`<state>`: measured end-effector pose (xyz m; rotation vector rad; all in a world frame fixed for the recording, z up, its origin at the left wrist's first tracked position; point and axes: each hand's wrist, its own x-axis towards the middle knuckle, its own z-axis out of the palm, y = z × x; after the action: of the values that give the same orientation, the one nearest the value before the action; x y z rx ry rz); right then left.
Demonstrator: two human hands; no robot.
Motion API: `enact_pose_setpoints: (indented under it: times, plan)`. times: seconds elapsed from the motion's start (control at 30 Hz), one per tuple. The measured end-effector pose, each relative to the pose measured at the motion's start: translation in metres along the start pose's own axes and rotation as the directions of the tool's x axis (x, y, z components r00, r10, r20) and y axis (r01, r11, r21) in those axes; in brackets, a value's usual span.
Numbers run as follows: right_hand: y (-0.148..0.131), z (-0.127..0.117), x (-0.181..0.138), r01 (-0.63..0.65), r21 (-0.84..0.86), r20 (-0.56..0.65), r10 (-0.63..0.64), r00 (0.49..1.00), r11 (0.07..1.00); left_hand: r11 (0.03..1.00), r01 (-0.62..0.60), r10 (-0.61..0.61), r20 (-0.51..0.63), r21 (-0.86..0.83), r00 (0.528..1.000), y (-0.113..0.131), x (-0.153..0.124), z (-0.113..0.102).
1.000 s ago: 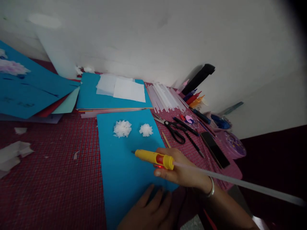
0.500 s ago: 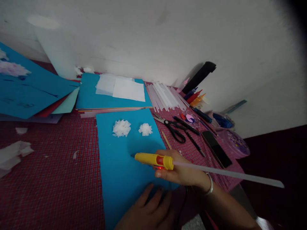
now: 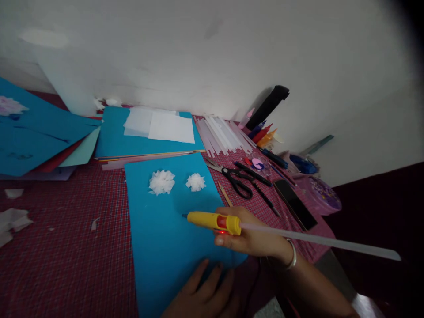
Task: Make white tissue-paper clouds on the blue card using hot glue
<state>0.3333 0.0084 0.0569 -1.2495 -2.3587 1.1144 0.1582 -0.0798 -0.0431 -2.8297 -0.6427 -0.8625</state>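
My right hand (image 3: 245, 234) is closed around a yellow hot glue gun (image 3: 205, 219), whose nozzle points left over a blue sheet of paper (image 3: 155, 238). A long whitish glue stick (image 3: 321, 238) sticks out of the gun's back end, and a red light glows on its side. My left hand (image 3: 205, 291) rests on the lower part of the sheet with its fingers spread, holding nothing. Two crumpled white paper puffs, a larger one (image 3: 162, 182) and a smaller one (image 3: 195, 182), sit on the upper part of the sheet.
Behind lie a blue paper stack with white sheets (image 3: 171, 127) and several glue sticks (image 3: 223, 134). To the right are scissors (image 3: 236, 176), a pencil (image 3: 225, 194), a phone (image 3: 294, 204) and a pink tub (image 3: 319, 196). A decorated blue sheet (image 3: 43, 132) stands at left.
The view has shifted slightly, so the sheet and table things appear a little further left. The glue gun stays in my right hand, and my left hand remains on the sheet.
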Motion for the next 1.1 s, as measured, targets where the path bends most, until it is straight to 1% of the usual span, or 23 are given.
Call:
enact_pose_setpoints:
  times: [0.2, 0.37, 0.43, 0.53, 0.6, 0.67, 0.73, 0.8, 0.87, 0.9, 0.97, 1.0, 1.03, 1.1]
  plan:
    - [-0.006, -0.002, -0.001, -0.093, -0.012, 0.003, 0.093, 0.996, 0.996, 0.998, -0.066, 0.068, 0.084, -0.023, 0.994, -0.006, 0.003, -0.009]
    - [-0.007, 0.0, -0.005, -0.172, 0.0, 0.001, 0.172, 0.985, 0.985, 0.997, -0.071, 0.072, 0.083, -0.014, 0.994, -0.006, 0.005, -0.012]
    - [-0.007, 0.003, -0.009, -0.198, 0.057, -0.021, 0.2, 0.98, 0.979, 0.998, -0.058, 0.059, 0.076, -0.018, 0.995, -0.005, 0.006, -0.011]
    - [-0.006, 0.013, -0.017, -0.234, 0.208, -0.05, 0.249, 0.967, 0.95, 0.999, -0.04, 0.042, 0.076, -0.021, 0.996, -0.002, 0.008, -0.01]
    - [-0.004, 0.022, -0.021, -0.268, 0.333, -0.067, 0.306, 0.95, 0.904, 0.998, -0.064, 0.065, 0.103, -0.015, 0.993, -0.003, 0.01, -0.013]
    - [0.0, 0.03, -0.024, -0.281, 0.444, -0.079, 0.349, 0.934, 0.851, 0.995, -0.098, 0.099, 0.135, -0.013, 0.986, -0.006, 0.012, -0.02]
    - [0.004, 0.037, -0.026, -0.253, 0.518, -0.089, 0.346, 0.934, 0.817, 0.993, -0.119, 0.122, 0.158, -0.025, 0.98, -0.011, 0.012, -0.03]
    - [0.007, 0.042, -0.026, -0.206, 0.548, -0.103, 0.31, 0.945, 0.811, 0.993, -0.104, 0.111, 0.18, -0.051, 0.977, -0.018, 0.007, -0.042]
    - [0.007, 0.046, -0.024, -0.17, 0.533, -0.121, 0.273, 0.954, 0.829, 0.997, -0.05, 0.062, 0.205, -0.061, 0.977, -0.026, -0.003, -0.051]
    - [0.006, 0.047, -0.023, -0.161, 0.51, -0.138, 0.264, 0.955, 0.845, 0.999, 0.0, 0.011, 0.212, -0.049, 0.977, -0.03, -0.009, -0.054]
    - [0.004, 0.048, -0.02, -0.16, 0.439, -0.178, 0.26, 0.949, 0.884, 0.994, 0.105, -0.1, 0.212, -0.013, 0.972, -0.036, -0.023, -0.055]
    - [0.003, 0.048, -0.018, -0.16, 0.409, -0.202, 0.26, 0.944, 0.898, 0.99, 0.138, -0.134, 0.199, -0.004, 0.971, -0.039, -0.029, -0.054]
    - [0.002, 0.048, -0.017, -0.155, 0.393, -0.221, 0.256, 0.941, 0.907, 0.989, 0.148, -0.145, 0.182, -0.001, 0.973, -0.041, -0.035, -0.052]
    - [0.0, 0.047, -0.016, -0.131, 0.387, -0.222, 0.23, 0.947, 0.913, 0.994, 0.105, -0.104, 0.144, 0.003, 0.984, -0.045, -0.042, -0.048]
